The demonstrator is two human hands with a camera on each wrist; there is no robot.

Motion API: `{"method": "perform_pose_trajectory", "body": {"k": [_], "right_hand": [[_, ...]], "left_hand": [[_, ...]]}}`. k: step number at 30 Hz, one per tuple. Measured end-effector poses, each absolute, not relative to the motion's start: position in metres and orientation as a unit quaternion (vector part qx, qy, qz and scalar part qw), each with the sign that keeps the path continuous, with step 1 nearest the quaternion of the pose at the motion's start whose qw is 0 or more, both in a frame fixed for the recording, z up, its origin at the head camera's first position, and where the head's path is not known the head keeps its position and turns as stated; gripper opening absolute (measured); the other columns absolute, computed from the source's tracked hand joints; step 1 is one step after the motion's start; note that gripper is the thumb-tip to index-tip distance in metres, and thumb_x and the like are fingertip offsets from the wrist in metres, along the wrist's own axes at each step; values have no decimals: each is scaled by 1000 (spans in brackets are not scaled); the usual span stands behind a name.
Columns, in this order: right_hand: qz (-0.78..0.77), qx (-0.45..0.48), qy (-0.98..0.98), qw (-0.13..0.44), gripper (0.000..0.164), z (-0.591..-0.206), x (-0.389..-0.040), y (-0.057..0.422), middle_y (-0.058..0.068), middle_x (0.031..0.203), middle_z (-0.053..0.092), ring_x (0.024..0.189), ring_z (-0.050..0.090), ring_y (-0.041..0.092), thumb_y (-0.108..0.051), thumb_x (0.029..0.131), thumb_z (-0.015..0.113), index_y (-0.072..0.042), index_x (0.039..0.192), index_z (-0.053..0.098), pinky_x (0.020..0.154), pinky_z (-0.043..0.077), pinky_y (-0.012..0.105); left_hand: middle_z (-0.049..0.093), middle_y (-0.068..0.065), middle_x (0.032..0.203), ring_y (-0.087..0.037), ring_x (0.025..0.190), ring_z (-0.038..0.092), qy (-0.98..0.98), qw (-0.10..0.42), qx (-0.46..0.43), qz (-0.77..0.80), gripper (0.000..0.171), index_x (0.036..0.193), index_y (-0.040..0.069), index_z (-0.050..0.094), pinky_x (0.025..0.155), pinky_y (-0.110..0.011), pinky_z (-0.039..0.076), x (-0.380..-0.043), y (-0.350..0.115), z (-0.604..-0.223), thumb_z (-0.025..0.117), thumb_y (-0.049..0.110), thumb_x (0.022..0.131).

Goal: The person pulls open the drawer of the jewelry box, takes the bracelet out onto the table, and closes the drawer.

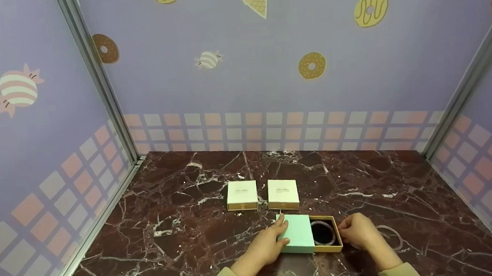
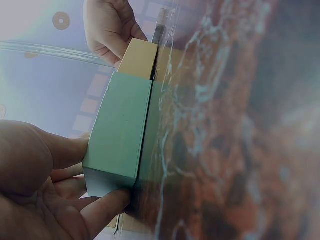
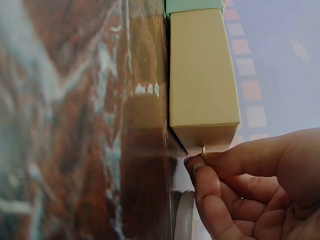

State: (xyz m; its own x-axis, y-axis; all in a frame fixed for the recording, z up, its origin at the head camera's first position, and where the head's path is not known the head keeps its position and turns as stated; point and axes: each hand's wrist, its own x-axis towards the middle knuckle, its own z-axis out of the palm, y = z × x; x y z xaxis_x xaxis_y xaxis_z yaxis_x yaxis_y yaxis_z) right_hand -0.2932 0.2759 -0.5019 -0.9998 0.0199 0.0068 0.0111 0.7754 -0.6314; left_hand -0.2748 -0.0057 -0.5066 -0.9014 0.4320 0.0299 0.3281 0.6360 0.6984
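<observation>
A mint-green sliding gift box (image 1: 296, 232) lies on the table, its yellow drawer (image 1: 339, 246) partly out to the right. Inside the drawer, a pale ring-shaped bangle (image 1: 313, 224) sits on dark lining. My left hand (image 1: 265, 245) grips the closed end of the green sleeve (image 2: 117, 127), thumb on one side and fingers on the other. At the drawer's outer end, my right hand (image 1: 358, 231) pinches a small pull tab (image 3: 204, 149) between thumb and index finger. A second translucent bangle (image 1: 399, 242) lies on the table just right of that hand, partly hidden by it.
Two cream gift boxes, one on the left (image 1: 242, 193) and one on the right (image 1: 283, 192), stand side by side behind the green box. The dark red marbled table (image 1: 184, 242) is glossy. Purple patterned panels (image 1: 260, 82) enclose its back and sides.
</observation>
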Motion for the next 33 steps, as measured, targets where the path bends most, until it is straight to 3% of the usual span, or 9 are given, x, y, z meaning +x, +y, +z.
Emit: {"method": "perform_pose_trajectory", "body": {"k": [16,20,27,33], "right_hand": [[339,-20,-940,4,4,-494,-295,278,3,66,72,55,63,9,-4,83,77,-3,80,78,54,50,24],[334,-18,-942,14,5,-491,-296,279,4,73,74,61,62,10,-7,87,75,-4,86,79,60,52,27],[334,-5,-940,68,9,-490,-296,273,8,87,78,79,69,19,-9,90,72,-6,94,80,73,57,39],[347,19,-932,100,11,-491,-294,263,12,96,79,81,73,23,-6,93,73,-5,101,80,68,60,34]], "left_hand": [[32,-11,168,-38,149,42,903,72,205,371,58,153,4,47,121,-53,39,-277,-5,-508,65,19,100],[32,-12,168,-38,149,43,903,68,207,369,58,153,3,47,121,-52,39,-276,-5,-508,65,19,100],[33,-12,168,-39,148,43,901,72,211,373,57,152,3,47,121,-53,39,-276,-5,-507,65,18,100],[31,-12,168,-39,149,42,898,80,212,377,58,153,3,47,121,-52,39,-276,-5,-507,65,18,100]]}}
